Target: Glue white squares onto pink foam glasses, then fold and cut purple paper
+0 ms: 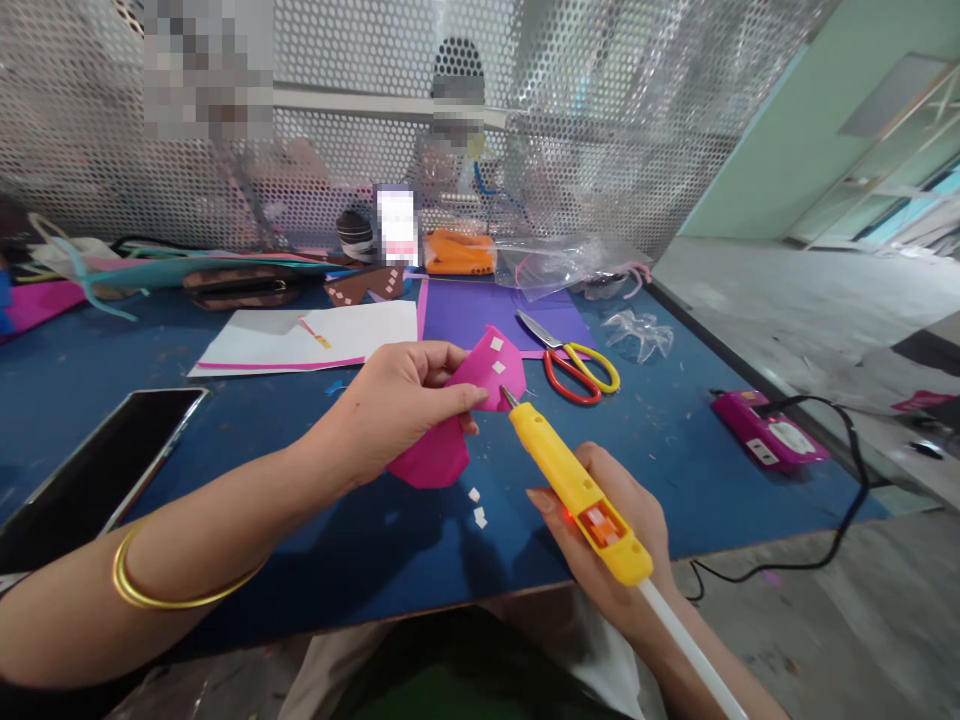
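Observation:
My left hand [394, 405] pinches a pink felt piece [465, 415] with small white squares stuck on it, held above the blue table [675, 440]. My right hand [611, 545] grips a yellow glue gun [574, 490]. Its metal tip points up and left and sits right at the pink piece's edge. A white glue stick juts from the gun's rear. Two loose white squares [477, 508] lie on the table below the felt.
Red and yellow scissors [574, 365] lie on a purple sheet [487, 312]. A white sheet [315, 335] lies left of it. A phone [105, 465] rests at the left edge, a pink power strip [769, 438] with a black cord at the right. People sit behind a mesh screen.

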Demonstrator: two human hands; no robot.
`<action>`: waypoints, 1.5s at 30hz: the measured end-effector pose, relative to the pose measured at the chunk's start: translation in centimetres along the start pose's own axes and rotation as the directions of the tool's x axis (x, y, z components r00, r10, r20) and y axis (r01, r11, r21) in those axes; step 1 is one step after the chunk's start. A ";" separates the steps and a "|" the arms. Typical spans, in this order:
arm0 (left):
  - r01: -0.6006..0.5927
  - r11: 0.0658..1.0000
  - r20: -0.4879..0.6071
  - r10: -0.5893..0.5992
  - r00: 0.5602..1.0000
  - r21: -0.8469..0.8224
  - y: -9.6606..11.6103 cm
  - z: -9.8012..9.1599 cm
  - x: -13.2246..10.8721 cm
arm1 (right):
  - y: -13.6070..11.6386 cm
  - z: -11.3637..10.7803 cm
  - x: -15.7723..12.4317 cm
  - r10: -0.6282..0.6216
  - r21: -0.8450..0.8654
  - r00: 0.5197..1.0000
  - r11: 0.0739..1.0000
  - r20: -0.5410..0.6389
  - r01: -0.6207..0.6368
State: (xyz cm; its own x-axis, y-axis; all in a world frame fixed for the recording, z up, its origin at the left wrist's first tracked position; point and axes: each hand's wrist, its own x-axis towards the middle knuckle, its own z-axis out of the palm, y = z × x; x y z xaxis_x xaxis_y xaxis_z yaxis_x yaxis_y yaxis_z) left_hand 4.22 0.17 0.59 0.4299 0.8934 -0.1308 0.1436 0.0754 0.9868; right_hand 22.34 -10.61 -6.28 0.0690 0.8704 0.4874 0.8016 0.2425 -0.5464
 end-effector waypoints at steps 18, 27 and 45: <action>-0.006 1.000 -0.003 0.006 1.000 0.001 0.0 0.1 0.0 | -0.1 -0.2 -0.1 -0.023 -0.045 1.000 0.999 -0.004 0.023; -0.009 1.000 -0.003 0.009 1.000 -0.012 -0.1 0.1 0.0 | 0.1 0.0 0.1 -0.050 -0.044 0.999 0.998 -0.018 0.049; -0.039 0.998 -0.020 0.039 0.999 0.043 -0.3 0.2 0.1 | -0.2 -0.1 0.0 -0.035 -0.036 0.999 0.999 -0.009 0.035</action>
State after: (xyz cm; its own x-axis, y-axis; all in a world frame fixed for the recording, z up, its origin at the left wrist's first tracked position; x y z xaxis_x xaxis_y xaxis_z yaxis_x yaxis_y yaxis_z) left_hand 4.38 0.17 0.30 0.4171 0.9044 -0.0899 0.1649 0.0219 0.9861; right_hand 22.23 -10.73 -6.08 0.0464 0.8573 0.5127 0.8242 0.2571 -0.5046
